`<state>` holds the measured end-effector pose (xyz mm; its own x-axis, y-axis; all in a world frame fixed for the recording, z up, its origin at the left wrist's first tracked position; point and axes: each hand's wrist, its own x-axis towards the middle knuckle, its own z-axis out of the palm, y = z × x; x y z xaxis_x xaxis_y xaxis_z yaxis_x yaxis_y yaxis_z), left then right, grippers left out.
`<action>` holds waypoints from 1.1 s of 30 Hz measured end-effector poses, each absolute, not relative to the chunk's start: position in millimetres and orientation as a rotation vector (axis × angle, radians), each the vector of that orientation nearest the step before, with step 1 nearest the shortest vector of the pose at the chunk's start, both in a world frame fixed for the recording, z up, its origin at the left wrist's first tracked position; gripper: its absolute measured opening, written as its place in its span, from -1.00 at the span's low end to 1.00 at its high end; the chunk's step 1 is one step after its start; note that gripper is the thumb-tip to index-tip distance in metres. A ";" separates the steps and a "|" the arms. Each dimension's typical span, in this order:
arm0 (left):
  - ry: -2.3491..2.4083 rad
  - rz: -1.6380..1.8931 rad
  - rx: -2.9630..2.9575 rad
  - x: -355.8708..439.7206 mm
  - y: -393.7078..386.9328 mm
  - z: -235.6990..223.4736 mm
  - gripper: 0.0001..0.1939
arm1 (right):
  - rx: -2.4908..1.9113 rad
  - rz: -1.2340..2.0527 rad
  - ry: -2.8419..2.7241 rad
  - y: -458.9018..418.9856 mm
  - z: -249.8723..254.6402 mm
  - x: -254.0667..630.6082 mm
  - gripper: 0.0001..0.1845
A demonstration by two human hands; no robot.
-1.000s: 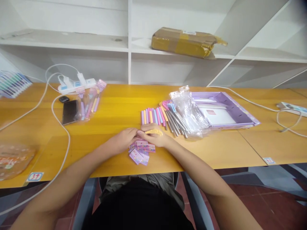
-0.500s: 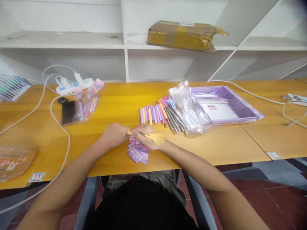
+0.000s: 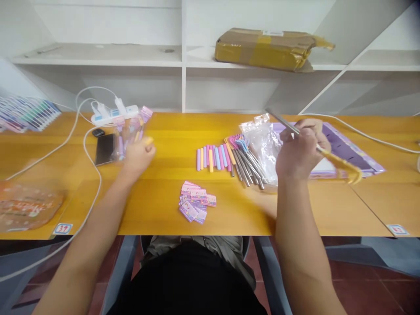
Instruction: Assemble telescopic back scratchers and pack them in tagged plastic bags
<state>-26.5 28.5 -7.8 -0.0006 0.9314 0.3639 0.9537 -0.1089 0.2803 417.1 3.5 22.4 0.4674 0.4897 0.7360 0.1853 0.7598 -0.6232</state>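
Note:
My right hand (image 3: 300,146) is closed around the metal rod of a back scratcher (image 3: 282,120), raised over the purple box. Its bare rod points up and left, and its yellow hand-shaped head, blurred, points down and right. On the left, my left hand (image 3: 138,156) is a fist around a yellow handle grip (image 3: 148,141), of which only the end shows. It is near the bagged scratchers (image 3: 120,146). Between my hands lie a row of pastel handle grips (image 3: 211,158), several metal-rod scratchers (image 3: 247,165) and a loose pile of small printed cards (image 3: 193,202).
Clear plastic bags (image 3: 262,146) lie against the purple box (image 3: 346,174). A phone (image 3: 105,148) and a power strip (image 3: 114,114) with white cables are at the left. A taped parcel (image 3: 262,49) sits on the shelf above.
My hands have moved apart from above the cards. The yellow grip has come off the rod and went left in my left hand; the back scratcher swung right and up.

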 end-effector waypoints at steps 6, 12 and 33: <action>-2.111 -0.838 -2.466 21.5 5.4 -29.1 -0.80 | -1.154 -0.014 -1.221 14.6 3.2 429.3 -0.53; -2.091 -0.929 -2.602 18.3 9.8 -44.3 -0.53 | -1.602 0.009 -1.916 17.0 -26.2 417.1 -0.70; -1.869 -1.061 -3.009 23.4 1.4 -44.5 -0.60 | -1.426 -0.112 -2.136 -2.1 -33.3 348.7 -0.76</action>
